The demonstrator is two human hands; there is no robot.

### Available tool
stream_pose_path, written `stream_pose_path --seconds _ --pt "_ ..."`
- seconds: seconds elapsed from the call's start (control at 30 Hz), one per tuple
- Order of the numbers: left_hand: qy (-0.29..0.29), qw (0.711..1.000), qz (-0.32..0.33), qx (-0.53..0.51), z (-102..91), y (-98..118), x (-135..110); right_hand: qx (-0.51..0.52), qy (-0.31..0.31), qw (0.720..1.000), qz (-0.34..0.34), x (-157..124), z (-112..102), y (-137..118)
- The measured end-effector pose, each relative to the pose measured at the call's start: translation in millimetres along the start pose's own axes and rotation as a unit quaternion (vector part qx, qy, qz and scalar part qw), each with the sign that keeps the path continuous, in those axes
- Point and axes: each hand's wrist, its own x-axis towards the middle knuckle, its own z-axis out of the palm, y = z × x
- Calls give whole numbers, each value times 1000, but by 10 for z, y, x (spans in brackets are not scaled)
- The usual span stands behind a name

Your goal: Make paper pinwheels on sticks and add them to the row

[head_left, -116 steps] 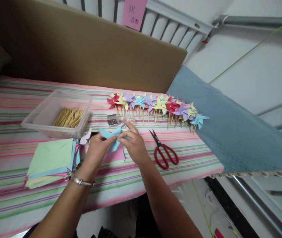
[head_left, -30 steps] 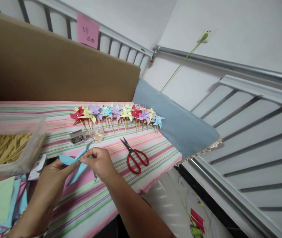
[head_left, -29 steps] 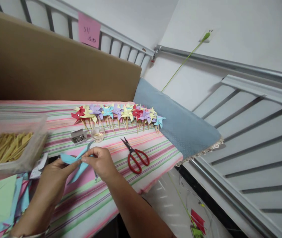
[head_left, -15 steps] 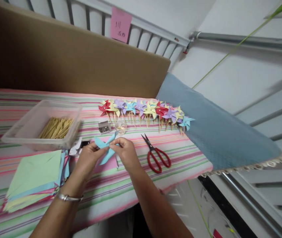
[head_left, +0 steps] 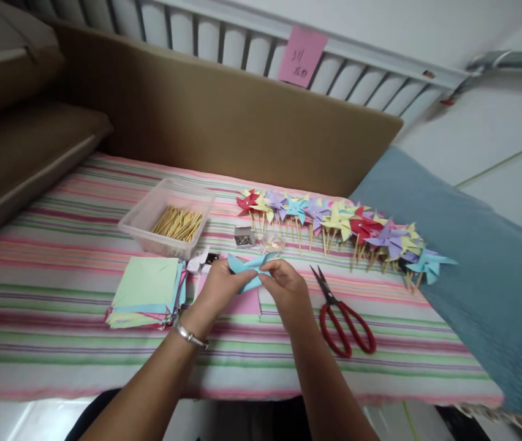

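Both my hands meet over the striped tablecloth (head_left: 59, 288) and pinch a folded light-blue paper piece (head_left: 247, 268) between them. My left hand (head_left: 217, 286), with a metal bracelet on its wrist, grips the paper's left side. My right hand (head_left: 288, 291) has its fingers closed on the paper's middle from the right. Just behind the hands stand a small box of pins (head_left: 244, 236) and a small clear cup (head_left: 272, 244). A pink paper square (head_left: 242, 303) lies flat under the hands.
A stack of coloured paper squares (head_left: 146, 293) lies left of my hands. Behind it is a clear tub of wooden sticks (head_left: 169, 219). A row of finished paper pinwheels (head_left: 334, 220) runs to the right. Red-handled scissors (head_left: 344, 315) lie right of my right hand. A cardboard sheet (head_left: 224, 122) stands behind.
The view has swung left, so the table fills more of the picture. My hands still hold the blue paper, with its flaps folded closer to the middle.
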Motion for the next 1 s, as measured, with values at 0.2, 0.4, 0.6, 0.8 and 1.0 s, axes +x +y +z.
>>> stream_pose_path --seconds 0.2,0.4,0.6,0.8,1.0 --pt "14 1000 23 4 -44 1 12 74 11 997 28 -16 18 -58" --pt "119 989 55 -63 -240 206 51 97 128 986 52 41 -81 -29" --pt "257 903 230 -258 -588 646 81 69 122 987 74 44 -52 69" --pt "363 821 288 -332 -1001 821 9 14 93 993 70 47 108 114" --pt "399 777 288 -393 -1254 877 -43 -101 10 993 -59 552 512 -379"
